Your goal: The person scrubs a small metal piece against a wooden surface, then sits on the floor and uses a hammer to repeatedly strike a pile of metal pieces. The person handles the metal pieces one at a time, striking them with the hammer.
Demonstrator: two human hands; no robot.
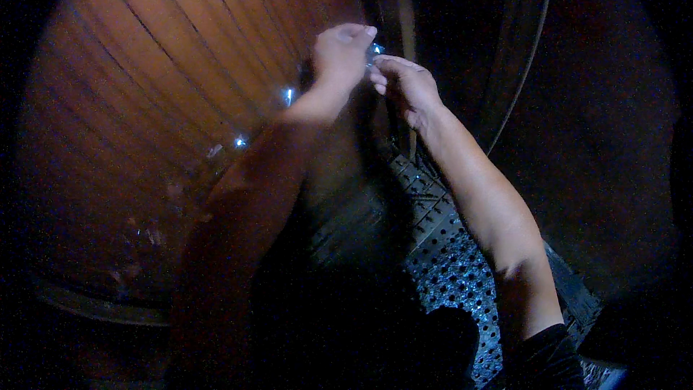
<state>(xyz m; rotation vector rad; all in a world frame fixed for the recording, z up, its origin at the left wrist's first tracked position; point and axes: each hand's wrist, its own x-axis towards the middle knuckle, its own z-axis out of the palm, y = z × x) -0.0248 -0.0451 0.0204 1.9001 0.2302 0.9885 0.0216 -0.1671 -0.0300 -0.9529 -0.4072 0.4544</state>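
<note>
Underfoot, a perforated metal grating [462, 282] w/ round holes, dim and glinting; room v. dark. On the left, a big curved wall of reddish-brown wooden slats [159, 72], narrow dark seams, metal band [86, 303] at the bottom edge. Both hands meet up top by a dark upright strip [401, 0]. Left hand [343, 54] and right hand [404, 87] pinch a small shiny object [375, 49] between fingertips, narrow grip; what it is, can't tell.

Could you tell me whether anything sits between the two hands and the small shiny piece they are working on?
Nothing visible does: the left hand and right hand already meet around the small shiny piece, beside the ribbed wooden wall.
</note>
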